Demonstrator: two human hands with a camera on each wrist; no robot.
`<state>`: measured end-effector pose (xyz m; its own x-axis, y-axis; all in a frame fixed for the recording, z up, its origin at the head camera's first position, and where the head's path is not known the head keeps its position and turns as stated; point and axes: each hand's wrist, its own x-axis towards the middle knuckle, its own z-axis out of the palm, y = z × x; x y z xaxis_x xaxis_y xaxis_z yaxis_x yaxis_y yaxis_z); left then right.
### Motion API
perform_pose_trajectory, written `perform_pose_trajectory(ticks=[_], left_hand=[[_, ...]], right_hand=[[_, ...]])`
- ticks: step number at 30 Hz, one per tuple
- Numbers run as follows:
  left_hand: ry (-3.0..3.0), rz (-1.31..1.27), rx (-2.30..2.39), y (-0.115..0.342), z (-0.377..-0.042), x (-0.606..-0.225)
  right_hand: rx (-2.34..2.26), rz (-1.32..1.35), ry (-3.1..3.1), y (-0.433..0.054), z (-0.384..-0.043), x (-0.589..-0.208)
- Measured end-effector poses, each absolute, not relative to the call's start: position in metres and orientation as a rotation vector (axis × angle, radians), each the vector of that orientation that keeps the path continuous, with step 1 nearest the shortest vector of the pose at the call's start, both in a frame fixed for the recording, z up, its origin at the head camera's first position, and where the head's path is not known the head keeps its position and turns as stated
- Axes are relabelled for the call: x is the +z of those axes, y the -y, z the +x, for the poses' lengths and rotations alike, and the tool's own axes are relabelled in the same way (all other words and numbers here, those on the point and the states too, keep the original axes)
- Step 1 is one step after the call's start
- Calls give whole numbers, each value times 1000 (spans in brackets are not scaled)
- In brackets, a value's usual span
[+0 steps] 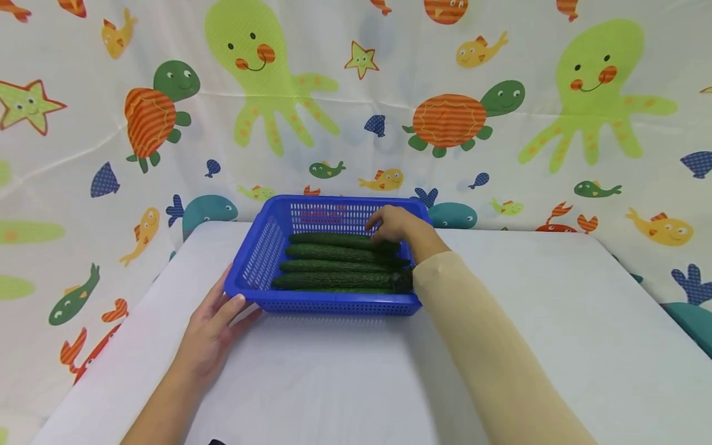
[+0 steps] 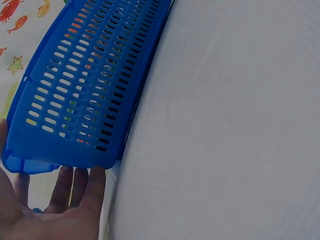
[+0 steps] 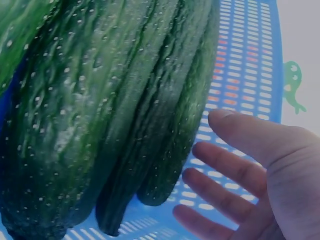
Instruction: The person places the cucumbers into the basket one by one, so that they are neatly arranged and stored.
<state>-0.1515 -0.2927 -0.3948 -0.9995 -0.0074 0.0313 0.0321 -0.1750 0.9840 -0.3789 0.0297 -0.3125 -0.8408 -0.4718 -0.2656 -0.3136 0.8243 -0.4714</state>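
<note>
Several dark green bumpy cucumbers (image 1: 334, 266) lie side by side, lengthwise, in a blue perforated plastic basket (image 1: 339, 306). At the basket's near left corner my left hand (image 1: 208, 337) holds the rim, thumb over the edge; in the left wrist view its fingertips meet the end wall. My right hand (image 1: 392, 224) reaches into the basket over the right end of the farthest cucumber (image 3: 192, 130). In the right wrist view its fingers are spread and loosely bent beside that cucumber, with nothing gripped. Whether the thumb tip touches it is hard to tell. My right forearm hides the basket's right side.
The basket stands on a white table (image 1: 311, 371), near its back edge. Behind hangs a white curtain (image 1: 356, 148) printed with sea animals. A small black object (image 1: 216, 442) shows at the bottom edge of the head view.
</note>
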Motion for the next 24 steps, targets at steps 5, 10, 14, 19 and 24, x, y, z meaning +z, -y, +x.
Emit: perform_pose_trajectory(ticks=[5,10,14,19,24], left_hand=[[1984,-39,-2405,292,-152,-395],[1974,-23,-2418,293,-150,-398],[1982,-11,-2406,293,-150,-399],[1984,-23,-2407,292,-150,-398],[2001,-29,-2406,294,-150,-393]], right_hand=[[-620,-632,-2615,-30,-375,-306],[-673,-715,-2592,-33,-368,-302],[-715,-738,-2612,-39,-362,-295],[-811,-761,-2602,-49,-354,-279],[-877,-787,-2633,-58,-343,-261]])
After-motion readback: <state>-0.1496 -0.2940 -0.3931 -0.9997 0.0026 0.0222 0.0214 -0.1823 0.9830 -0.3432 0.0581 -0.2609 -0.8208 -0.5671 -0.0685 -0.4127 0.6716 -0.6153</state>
